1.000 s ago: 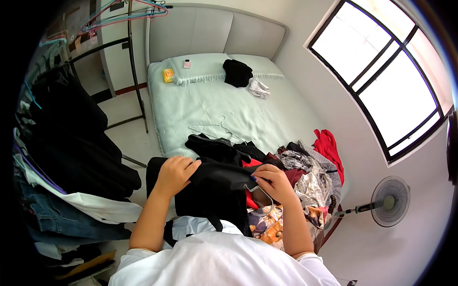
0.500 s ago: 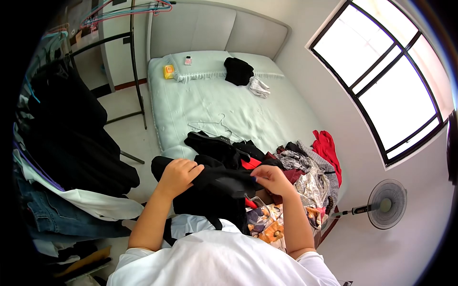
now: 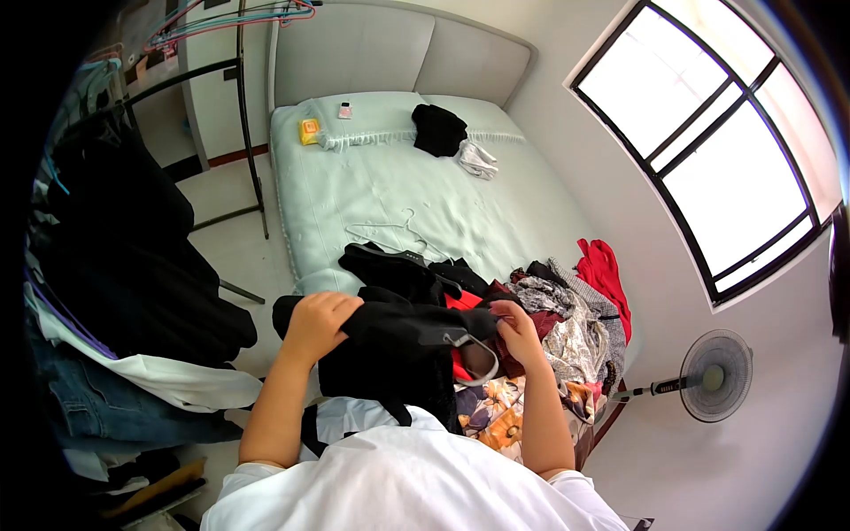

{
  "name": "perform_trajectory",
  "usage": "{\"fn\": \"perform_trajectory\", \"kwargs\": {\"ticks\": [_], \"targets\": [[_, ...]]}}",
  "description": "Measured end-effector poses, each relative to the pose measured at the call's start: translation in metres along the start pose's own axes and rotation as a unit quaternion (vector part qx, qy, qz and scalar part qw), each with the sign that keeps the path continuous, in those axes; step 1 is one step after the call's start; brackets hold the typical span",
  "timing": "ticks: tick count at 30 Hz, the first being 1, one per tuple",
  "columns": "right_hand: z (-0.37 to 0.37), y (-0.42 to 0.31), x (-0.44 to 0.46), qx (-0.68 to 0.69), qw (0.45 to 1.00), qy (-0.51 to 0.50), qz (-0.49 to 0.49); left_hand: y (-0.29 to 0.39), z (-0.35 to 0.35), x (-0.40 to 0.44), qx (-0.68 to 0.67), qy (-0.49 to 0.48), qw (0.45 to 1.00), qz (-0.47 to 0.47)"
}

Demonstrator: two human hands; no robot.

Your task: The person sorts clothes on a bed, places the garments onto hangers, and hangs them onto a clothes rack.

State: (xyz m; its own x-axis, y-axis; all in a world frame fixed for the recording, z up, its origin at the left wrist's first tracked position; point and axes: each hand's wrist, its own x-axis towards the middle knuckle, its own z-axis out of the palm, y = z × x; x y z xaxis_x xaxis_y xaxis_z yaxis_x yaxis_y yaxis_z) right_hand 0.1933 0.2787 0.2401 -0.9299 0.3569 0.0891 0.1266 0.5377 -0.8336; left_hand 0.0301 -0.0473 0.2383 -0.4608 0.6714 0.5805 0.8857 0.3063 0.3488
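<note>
Black garment (image 3: 398, 329) is stretched between my two hands, over the near edge of the bed. My left hand (image 3: 323, 323) grips its left part, fingers curled over the cloth. At the garment's right end, my right hand (image 3: 515, 329) pinches the fabric. A grey hanger (image 3: 482, 379) hangs at the garment's right part, its hook pointing left, just below my right hand. Behind and to the right lies a pile of clothes (image 3: 575, 341), with patterned, red and black pieces. A floral cloth (image 3: 500, 425) lies below the hanger.
A rack of hanging clothes (image 3: 133, 257) stands on the left. On the bed (image 3: 354, 195) lie a light hanger (image 3: 403, 232), a black garment (image 3: 438, 130), a white cloth (image 3: 478, 160) and a yellow packet (image 3: 309, 132). A fan (image 3: 715, 376) stands at the right.
My right hand has shifted slightly right and turned on the cloth, with its fingertips now more hidden. The hanger has swung and shows more clearly. My left hand keeps its hold.
</note>
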Motion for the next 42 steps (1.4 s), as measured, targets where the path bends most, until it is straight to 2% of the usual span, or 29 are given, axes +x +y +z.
{"fn": "perform_trajectory", "kwargs": {"ticks": [1,2,3,5,6,9,11,13,14,18,20,21,22,24,25,27,29,31,33,34,38,41,42], "targets": [[-0.004,0.004,-0.005,-0.027,0.998,-0.015,-0.053,-0.002,-0.002,0.001,-0.013,0.026,0.999,-0.023],[-0.01,0.006,-0.009,-0.104,0.992,-0.049,-0.056,-0.003,-0.006,0.002,-0.028,0.04,0.998,-0.041],[-0.01,0.008,-0.013,-0.103,0.992,-0.048,-0.056,-0.006,-0.009,0.002,-0.027,0.04,0.998,-0.04],[-0.008,0.015,-0.017,-0.162,0.981,0.025,-0.104,-0.013,-0.015,0.002,-0.039,0.069,0.994,-0.077],[-0.008,0.017,-0.018,-0.161,0.981,0.029,-0.102,-0.014,-0.021,0.003,-0.035,0.068,0.993,-0.091],[-0.007,0.026,-0.016,-0.151,0.977,0.143,-0.048,-0.023,-0.034,0.001,-0.053,0.085,0.986,-0.135],[-0.004,0.05,-0.012,-0.117,0.983,0.137,-0.047,-0.025,-0.047,0.002,-0.083,0.07,0.981,-0.162],[0.001,0.044,-0.004,-0.054,0.992,0.095,-0.07,-0.027,-0.059,0.003,-0.113,0.102,0.971,-0.187],[0.002,0.041,-0.002,-0.031,0.995,0.084,-0.046,-0.03,-0.064,0.004,-0.144,0.099,0.965,-0.197],[0.007,0.026,0.021,0.026,0.995,0.076,-0.061,-0.039,-0.079,-0.001,-0.148,0.145,0.956,-0.206],[0.007,0.014,0.034,-0.132,0.978,0.128,-0.095,-0.039,-0.095,-0.003,-0.12,0.191,0.956,-0.186],[0.007,0.014,0.043,-0.131,0.978,0.126,-0.098,-0.041,-0.102,-0.005,-0.107,0.215,0.955,-0.175],[0.007,0.016,0.053,-0.075,0.99,0.076,-0.093,-0.044,-0.111,-0.006,-0.14,0.221,0.947,-0.189],[0.015,0.016,0.066,0.026,0.998,-0.022,-0.051,-0.039,-0.126,-0.009,-0.11,0.265,0.939,-0.191],[0.024,0.015,0.07,0.029,0.997,-0.065,-0.04,-0.038,-0.132,-0.009,-0.113,0.296,0.926,-0.205],[0.049,0.01,0.07,0.018,0.986,-0.14,-0.092,-0.033,-0.142,-0.009,-0.078,0.31,0.928,-0.192],[0.072,0.009,0.067,0.023,0.977,-0.201,-0.072,-0.027,-0.15,-0.007,-0.039,0.339,0.912,-0.226],[0.089,0.013,0.065,0.049,0.977,-0.196,-0.065,-0.025,-0.153,-0.008,-0.019,0.351,0.909,-0.223],[0.099,0.015,0.063,0.053,0.992,-0.096,-0.061,-0.023,-0.154,-0.009,0.023,0.364,0.907,-0.211],[0.099,0.015,0.062,0.069,0.993,-0.095,-0.033,-0.02,-0.153,-0.007,0.068,0.376,0.906,-0.181],[0.087,0.014,0.055,0.043,0.996,-0.037,-0.062,0.0,-0.159,0.003,0.192,0.326,0.915,-0.14],[0.074,-0.012,0.053,0.024,0.995,0.07,-0.069,0.014,-0.161,0.008,0.198,0.26,0.94,-0.099],[0.069,-0.023,0.051,-0.005,0.988,0.104,-0.11,0.017,-0.159,0.007,0.191,0.245,0.947,-0.083]]}}
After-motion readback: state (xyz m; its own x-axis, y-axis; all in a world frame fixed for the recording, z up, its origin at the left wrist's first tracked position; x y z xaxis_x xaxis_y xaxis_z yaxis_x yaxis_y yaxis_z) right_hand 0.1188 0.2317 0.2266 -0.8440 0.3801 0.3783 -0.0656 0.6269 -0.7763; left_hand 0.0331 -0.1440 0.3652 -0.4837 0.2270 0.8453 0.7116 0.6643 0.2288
